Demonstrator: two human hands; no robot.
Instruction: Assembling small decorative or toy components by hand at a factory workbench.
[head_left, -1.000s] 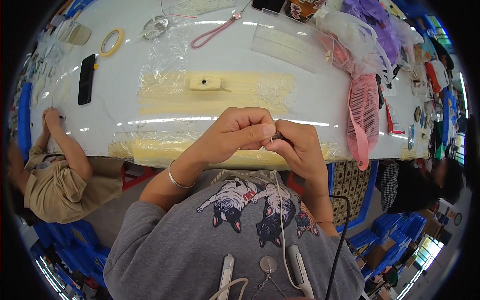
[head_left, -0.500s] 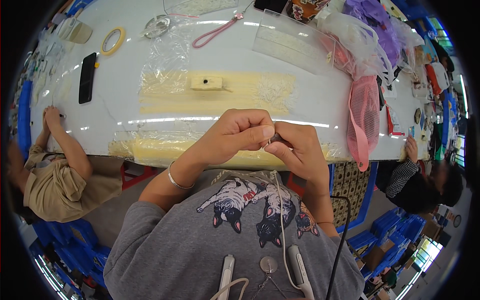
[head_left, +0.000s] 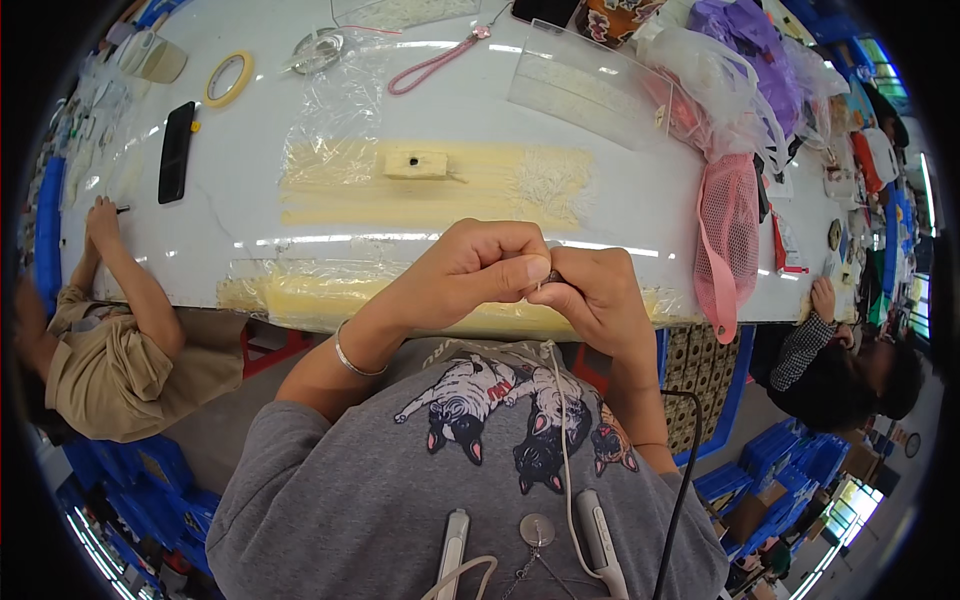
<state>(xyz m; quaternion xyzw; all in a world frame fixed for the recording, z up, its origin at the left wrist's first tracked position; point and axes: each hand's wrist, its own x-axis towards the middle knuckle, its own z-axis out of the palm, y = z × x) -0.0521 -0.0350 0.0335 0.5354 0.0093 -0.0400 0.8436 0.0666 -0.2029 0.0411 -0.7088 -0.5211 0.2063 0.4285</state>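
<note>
Both hands meet above the near edge of the table, thumb tips almost touching. My left hand (head_left: 465, 268) is closed, its thumb pressed against the bent index finger; what lies inside that pinch is hidden. My right hand (head_left: 600, 290) pinches a small dark piece (head_left: 554, 276), mostly covered by the fingers and too small to name. A short, thin whitish strand (head_left: 540, 286) shows between the two thumbs. Beyond the hands, a pale block with a dark hole (head_left: 416, 165) rests on yellow tape strips (head_left: 330, 195) stuck to the table, beside a patch of white scraps (head_left: 556, 180).
A clear plastic tray (head_left: 590, 85) stands farther back, near a pink looped strap (head_left: 430, 76). To the left lie a black phone (head_left: 176, 152) and a tape roll (head_left: 229, 79). A pink mesh bag (head_left: 727, 230) hangs over the right edge. Other people sit on both sides.
My hands stay almost in place; the right thumb has moved slightly up toward the left one, and less of the strand shows. The person at the right has shifted a hand.
</note>
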